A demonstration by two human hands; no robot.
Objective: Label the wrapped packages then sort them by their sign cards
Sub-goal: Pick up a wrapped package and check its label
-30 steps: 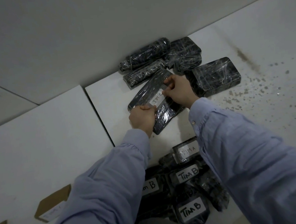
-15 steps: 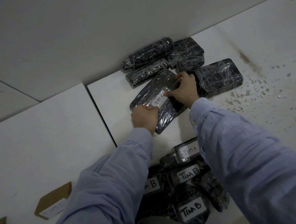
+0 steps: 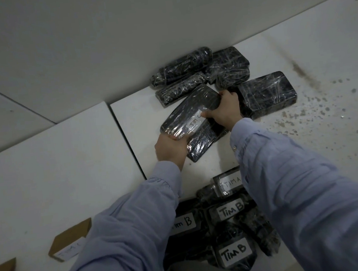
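left grip (image 3: 170,148): fingers curled round the near end of the wrapped package (image 3: 190,112), clamped on it. right grip (image 3: 224,110): fingers hooked over the package's far right edge, thumb on the end of its label (image 3: 195,122). both grips hold the same package, which lies between them.

package: flat dark block in shiny, creased clear film, set slantwise. the white label on its top face is handwritten "tim", then a letter partly under the thumb. cannot tell whether the package rests on the desk or is raised off it.

beyond the grips, against the wall: four unlabelled packages (image 3: 228,66), dark and film-wrapped. two are long and narrow, two broader. the broad one just right of the right grip touches or nearly touches it.

nearer than the grips, between the two sleeves: a pile of labelled packages (image 3: 228,211). one reads "tim a", three read "tim b".

well left of the left grip, near edge of view: two brown sign cards (image 3: 70,241), white fronts, writing too faint to read.

desk (image 3: 45,171): white, two panels meeting at a dark seam (image 3: 127,138) just left of the left grip. right of the right grip, a brown streak and scattered dark specks (image 3: 314,110). plain pale wall (image 3: 96,33) behind. light dim.
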